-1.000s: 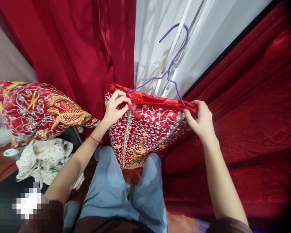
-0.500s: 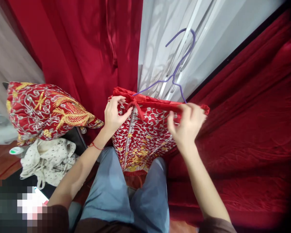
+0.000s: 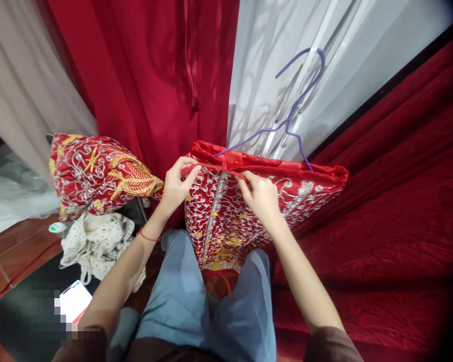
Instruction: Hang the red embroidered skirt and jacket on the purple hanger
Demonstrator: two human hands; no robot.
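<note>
A red embroidered skirt point(image 3: 245, 201) with silver and gold beadwork hangs down in front of my knees. Out of its open waistband rises a purple wire hanger point(image 3: 292, 108), its shoulders partly hidden inside the fabric. A red drawstring point(image 3: 225, 167) is tied at the waistband, its two ends stretched sideways. My left hand point(image 3: 179, 183) pinches one end on the left. On the right, my right hand point(image 3: 259, 196) pinches the other end between thumb and fingers, just below the waistband.
A second red and gold embroidered garment point(image 3: 101, 173) drapes over a chair at left. Dotted white cloth point(image 3: 98, 241) and a phone-like bright screen point(image 3: 74, 300) lie on the black seat point(image 3: 26, 301). Red curtains point(image 3: 151, 65) stand behind, and dark red drapery point(image 3: 381, 231) fills the right.
My right hand has left the right side of the waistband and moved left to the drawstring. The drawstring, loosely hanging before, is now pulled out taut between both hands.
</note>
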